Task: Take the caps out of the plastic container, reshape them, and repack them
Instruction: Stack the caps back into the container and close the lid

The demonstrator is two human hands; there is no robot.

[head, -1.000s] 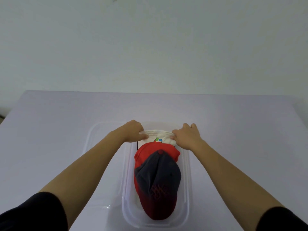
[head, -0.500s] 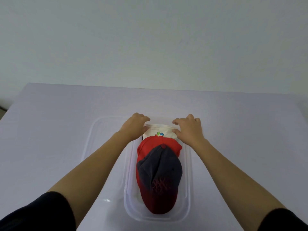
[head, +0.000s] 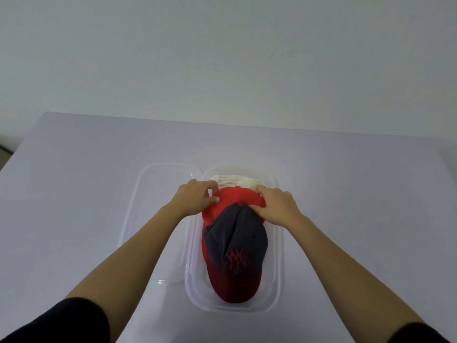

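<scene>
A clear plastic container (head: 277, 280) sits in the middle of the table with caps stacked inside. On top lies a red and dark grey cap (head: 235, 248), brim toward me. Under it a white cap (head: 235, 181) shows at the far end. My left hand (head: 197, 198) pinches the red cap's far left edge. My right hand (head: 277, 206) grips its far right edge, fingers curled over the crown.
The container's clear lid (head: 158, 219) lies flat on the table just left of the container. The pale table (head: 74, 194) ends at a bare wall beyond.
Both hands have moved from the white cap at the container's far end back onto the red cap's far edge and taken hold of it. The white cap's logo is now covered.
</scene>
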